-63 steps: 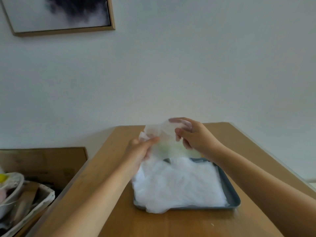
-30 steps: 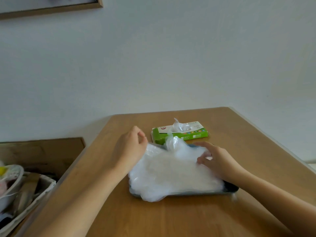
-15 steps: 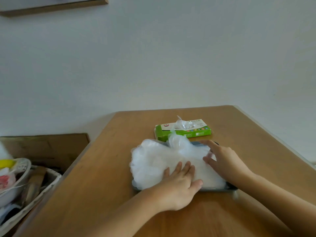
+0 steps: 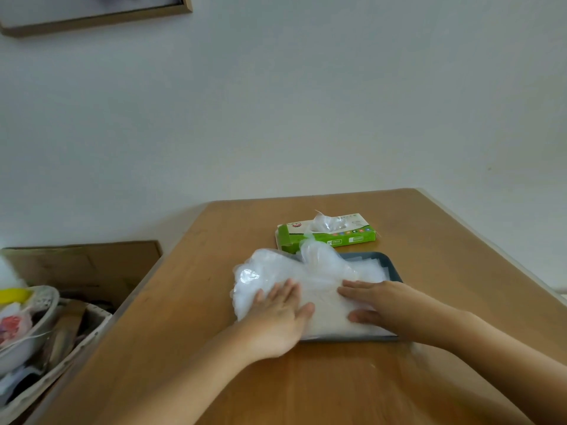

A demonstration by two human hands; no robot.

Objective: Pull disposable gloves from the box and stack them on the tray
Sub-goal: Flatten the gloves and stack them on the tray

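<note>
My fingers [image 4: 290, 291] lie straight and flat, pressing the gloves [image 4: 322, 280] beneath. I should smooth evenly, easing the overhang to their left onto the tray [image 4: 346, 338].

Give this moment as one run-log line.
left hand: flat on gloves | right hand: flat on gloves | tray: under gloves | box: glove sticking out
</note>
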